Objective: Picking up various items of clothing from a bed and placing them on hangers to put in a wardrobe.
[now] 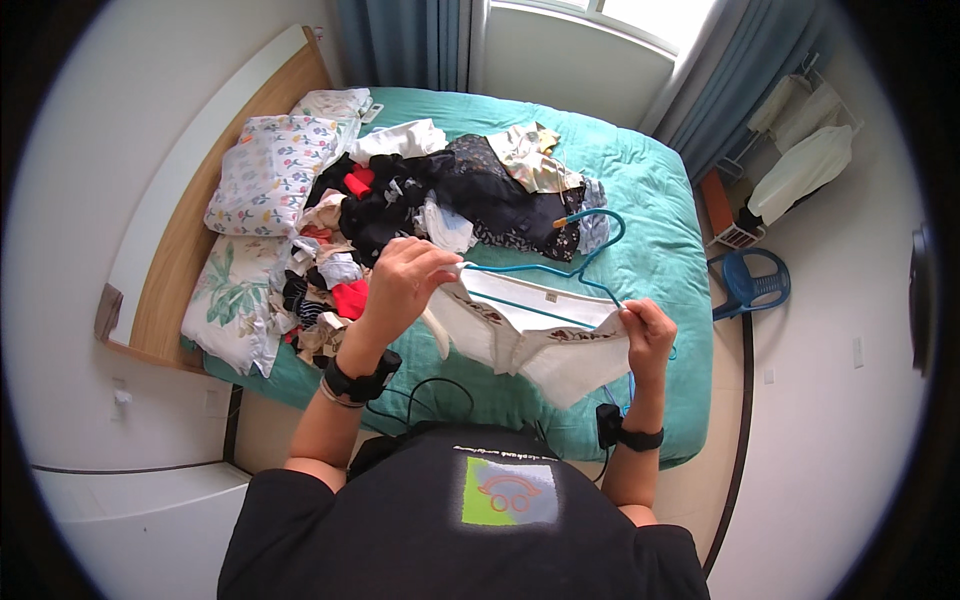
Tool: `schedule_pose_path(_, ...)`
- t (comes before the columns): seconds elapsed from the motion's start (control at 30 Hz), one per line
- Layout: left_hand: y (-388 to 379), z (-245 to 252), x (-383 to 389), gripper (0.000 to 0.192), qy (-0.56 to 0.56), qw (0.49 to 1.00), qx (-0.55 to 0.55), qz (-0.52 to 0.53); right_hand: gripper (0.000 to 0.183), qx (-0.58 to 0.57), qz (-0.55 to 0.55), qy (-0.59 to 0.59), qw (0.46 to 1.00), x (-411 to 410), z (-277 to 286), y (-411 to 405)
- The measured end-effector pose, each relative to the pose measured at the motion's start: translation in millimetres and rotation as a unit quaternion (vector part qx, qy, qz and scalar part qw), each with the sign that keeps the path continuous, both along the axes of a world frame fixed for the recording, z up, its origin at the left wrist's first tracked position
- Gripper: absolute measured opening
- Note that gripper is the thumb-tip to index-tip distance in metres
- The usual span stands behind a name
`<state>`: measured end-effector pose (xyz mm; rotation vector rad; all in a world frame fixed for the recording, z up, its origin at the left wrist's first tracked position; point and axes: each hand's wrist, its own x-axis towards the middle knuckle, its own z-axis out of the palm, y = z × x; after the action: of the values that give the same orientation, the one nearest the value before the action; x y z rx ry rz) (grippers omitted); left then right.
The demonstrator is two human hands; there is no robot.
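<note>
Stretched between my two hands is a white garment (559, 367) with brown-red embroidery along its neckline. A blue clothes hanger (525, 268) sits inside it, its hook pointing up and away from me. My left hand (409, 281) pinches the left shoulder of the garment at the hanger's end. At the other shoulder, my right hand (649, 330) grips the fabric near the hanger's right tip. Both wrists carry black strapped devices. The garment hangs above the near side of the bed; part of the hanger's bar shows through the neck opening.
Beyond my hands, a heap of mixed clothes (390, 195) lies on the teal bedspread (645, 195). Flowered pillows (274, 172) rest against the wooden headboard (202, 202). A blue plastic chair (750, 281) and a rack with hanging clothes (802, 169) stand at right. Black cables (442, 382) loop near the bed's edge.
</note>
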<state>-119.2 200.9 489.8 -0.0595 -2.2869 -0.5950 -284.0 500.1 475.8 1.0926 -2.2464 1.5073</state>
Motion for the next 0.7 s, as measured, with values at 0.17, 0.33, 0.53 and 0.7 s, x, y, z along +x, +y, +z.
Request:
schedule_pose_path(0.17,18,-10,-7,0.012,0.028,0.999,0.006,0.015,0.005,-0.005,0.017,0.004,1.0,4,6,-2)
schedule_pose_path(0.33,29,-9,-5,0.009,0.044,0.997,0.058,0.032,0.014,0.042,0.039,0.047,0.997,2,16,2)
schedule_pose_path(0.53,29,2,1,0.009,0.031,0.997,0.056,0.05,0.025,0.03,-0.021,0.152,0.988,0,4,25)
schedule_pose_path(0.7,34,16,5,0.01,0.024,0.997,0.05,0.046,0.015,0.02,-0.041,0.128,0.991,6,-4,30)
